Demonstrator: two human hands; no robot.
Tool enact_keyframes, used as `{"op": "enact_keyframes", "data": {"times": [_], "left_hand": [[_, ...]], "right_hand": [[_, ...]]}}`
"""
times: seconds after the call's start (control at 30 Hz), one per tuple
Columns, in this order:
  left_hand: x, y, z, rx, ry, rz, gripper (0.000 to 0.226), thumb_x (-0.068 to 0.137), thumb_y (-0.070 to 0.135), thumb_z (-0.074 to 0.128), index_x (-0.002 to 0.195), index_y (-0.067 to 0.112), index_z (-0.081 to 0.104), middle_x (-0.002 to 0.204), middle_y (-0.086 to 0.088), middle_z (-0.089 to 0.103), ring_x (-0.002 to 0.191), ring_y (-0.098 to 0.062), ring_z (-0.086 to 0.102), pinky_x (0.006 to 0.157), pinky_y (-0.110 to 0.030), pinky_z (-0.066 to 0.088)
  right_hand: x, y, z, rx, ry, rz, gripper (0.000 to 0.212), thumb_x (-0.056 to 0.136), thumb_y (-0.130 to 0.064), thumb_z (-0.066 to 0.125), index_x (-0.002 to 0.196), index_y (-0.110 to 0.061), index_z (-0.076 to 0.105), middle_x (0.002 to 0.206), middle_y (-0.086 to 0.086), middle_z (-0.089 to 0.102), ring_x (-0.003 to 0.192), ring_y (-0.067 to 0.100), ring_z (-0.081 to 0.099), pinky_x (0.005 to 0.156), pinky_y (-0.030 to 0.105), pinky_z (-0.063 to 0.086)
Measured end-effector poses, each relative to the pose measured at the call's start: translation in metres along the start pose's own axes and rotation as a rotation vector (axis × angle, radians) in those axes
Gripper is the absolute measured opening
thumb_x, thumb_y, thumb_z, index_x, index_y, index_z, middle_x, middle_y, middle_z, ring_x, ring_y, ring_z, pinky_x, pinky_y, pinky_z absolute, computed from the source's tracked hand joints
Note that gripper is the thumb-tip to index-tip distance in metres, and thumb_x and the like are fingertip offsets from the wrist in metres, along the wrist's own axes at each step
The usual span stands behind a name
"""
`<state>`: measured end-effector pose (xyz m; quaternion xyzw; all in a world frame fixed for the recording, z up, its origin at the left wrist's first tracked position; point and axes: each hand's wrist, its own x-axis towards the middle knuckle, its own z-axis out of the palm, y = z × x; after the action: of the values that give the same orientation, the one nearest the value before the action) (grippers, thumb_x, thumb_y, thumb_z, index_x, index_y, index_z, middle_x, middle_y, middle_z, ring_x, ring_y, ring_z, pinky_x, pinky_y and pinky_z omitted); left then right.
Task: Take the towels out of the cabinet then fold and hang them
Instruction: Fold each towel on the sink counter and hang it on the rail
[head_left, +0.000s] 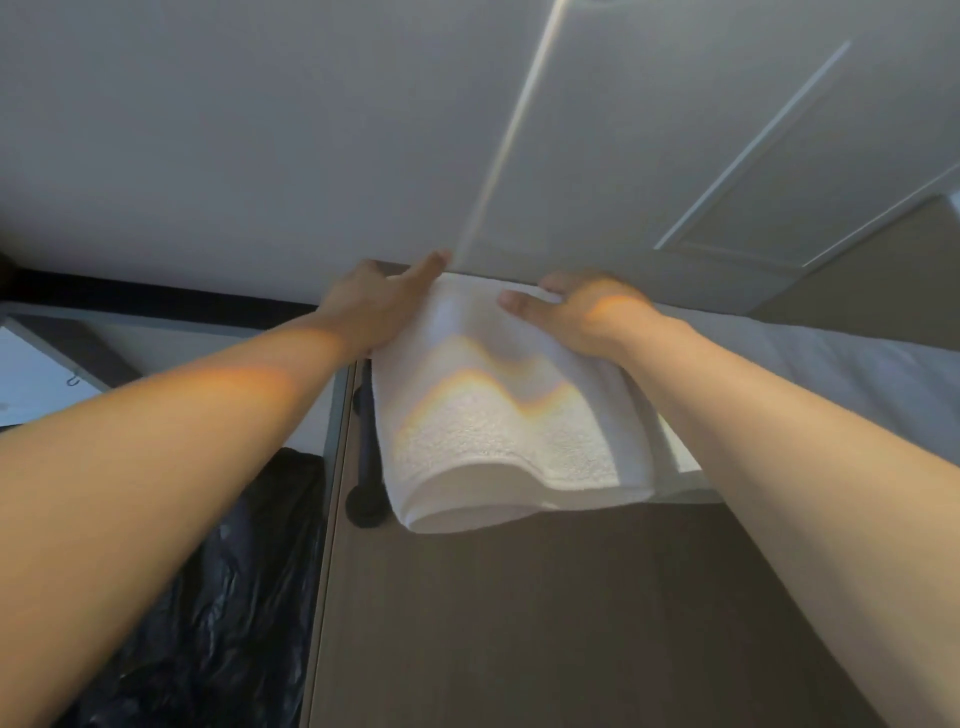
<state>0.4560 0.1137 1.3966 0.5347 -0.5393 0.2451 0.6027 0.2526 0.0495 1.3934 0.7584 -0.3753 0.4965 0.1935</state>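
Black plastic bag lower left; white panelled door upper right.

White wall; panelled white door right; black bag, perhaps bin liner, lower left.
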Motion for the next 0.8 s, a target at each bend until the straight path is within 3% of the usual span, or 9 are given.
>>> {"op": "enact_keyframes", "data": {"times": [0.1, 0.2, 0.33, 0.4, 0.47, 0.53, 0.6, 0.7, 0.8], "left_hand": [[-0.023, -0.003, 0.000, -0.130, 0.107, 0.020, 0.096, 0.067, 0.077, 0.063, 0.138, 0.017, 0.040, 0.117, 0.005, 0.048, 0.097, -0.012, 0.047, 0.072, -0.022, 0.037], [-0.041, -0.007, 0.002, -0.048, 0.146, -0.056, 0.114, 0.055, 0.071, 0.077, 0.143, 0.014, 0.032, 0.139, -0.006, 0.043, 0.121, -0.025, 0.048, 0.081, -0.031, 0.037], [-0.046, -0.017, -0.001, -0.155, -0.010, -0.181, 0.112, 0.048, 0.054, 0.090, 0.137, 0.010, 0.038, 0.129, -0.007, 0.053, 0.107, -0.024, 0.054, 0.078, -0.036, 0.051], [-0.047, -0.018, 0.000, -0.188, -0.006, -0.151, 0.110, 0.049, 0.052, 0.091, 0.137, 0.012, 0.038, 0.125, -0.002, 0.054, 0.105, -0.021, 0.054, 0.082, -0.039, 0.052], [-0.047, -0.020, 0.004, -0.144, 0.071, -0.040, 0.108, 0.052, 0.050, 0.090, 0.140, 0.020, 0.033, 0.115, 0.008, 0.046, 0.097, -0.015, 0.047, 0.070, -0.029, 0.045], [-0.051, -0.022, 0.006, -0.151, 0.103, 0.071, 0.106, 0.057, 0.049, 0.088, 0.141, 0.033, 0.026, 0.103, 0.018, 0.041, 0.085, -0.007, 0.046, 0.058, -0.020, 0.036], [-0.053, -0.026, 0.007, -0.184, 0.102, 0.122, 0.099, 0.060, 0.048, 0.087, 0.137, 0.041, 0.025, 0.094, 0.026, 0.039, 0.078, 0.003, 0.043, 0.054, -0.018, 0.033], [-0.055, -0.028, 0.008, -0.204, 0.095, 0.167, 0.080, 0.065, 0.043, 0.084, 0.128, 0.046, 0.035, 0.100, 0.022, 0.044, 0.084, -0.001, 0.045, 0.058, -0.017, 0.034], [-0.055, -0.025, 0.007, -0.178, 0.101, 0.259, 0.053, 0.070, 0.043, 0.082, 0.112, 0.047, 0.051, 0.113, 0.019, 0.049, 0.099, -0.007, 0.045, 0.066, -0.010, 0.031]], "right_hand": [[0.002, -0.002, -0.001, -0.066, -0.004, -0.008, 0.080, 0.087, -0.077, 0.032, 0.137, -0.018, 0.050, 0.148, 0.006, 0.046, 0.135, 0.027, 0.043, 0.107, 0.039, 0.037], [0.000, -0.001, 0.000, -0.085, -0.021, -0.011, 0.082, 0.088, -0.077, 0.029, 0.144, -0.017, 0.042, 0.154, 0.005, 0.039, 0.141, 0.026, 0.036, 0.112, 0.041, 0.032], [-0.004, 0.001, 0.000, -0.071, -0.026, -0.034, 0.080, 0.092, -0.071, 0.030, 0.149, -0.016, 0.036, 0.158, 0.004, 0.031, 0.145, 0.024, 0.028, 0.117, 0.039, 0.026], [-0.012, 0.003, 0.002, 0.075, 0.008, -0.060, 0.076, 0.095, -0.063, 0.036, 0.153, -0.016, 0.026, 0.160, 0.007, 0.025, 0.148, 0.023, 0.020, 0.118, 0.037, 0.023], [-0.029, 0.006, 0.008, 0.300, 0.087, -0.090, 0.076, 0.097, -0.053, 0.046, 0.156, -0.016, 0.015, 0.162, 0.009, 0.016, 0.150, 0.021, 0.013, 0.119, 0.032, 0.017], [-0.051, 0.011, 0.019, 0.463, 0.210, -0.079, 0.078, 0.096, -0.042, 0.055, 0.156, -0.016, 0.012, 0.160, 0.009, 0.018, 0.147, 0.019, 0.020, 0.112, 0.025, 0.020], [-0.069, 0.017, 0.029, 0.567, 0.300, 0.005, 0.075, 0.095, -0.037, 0.057, 0.154, -0.014, 0.016, 0.153, 0.009, 0.034, 0.139, 0.021, 0.034, 0.102, 0.025, 0.028], [-0.074, 0.021, 0.033, 0.679, 0.131, 0.222, 0.058, 0.094, -0.046, 0.055, 0.137, -0.009, 0.041, 0.129, 0.005, 0.055, 0.107, 0.022, 0.053, 0.074, 0.027, 0.039], [-0.065, 0.019, 0.033, 0.781, 0.048, 0.271, 0.028, 0.096, -0.044, 0.055, 0.096, -0.016, 0.055, 0.089, -0.004, 0.058, 0.077, 0.015, 0.055, 0.051, 0.021, 0.036]]}}
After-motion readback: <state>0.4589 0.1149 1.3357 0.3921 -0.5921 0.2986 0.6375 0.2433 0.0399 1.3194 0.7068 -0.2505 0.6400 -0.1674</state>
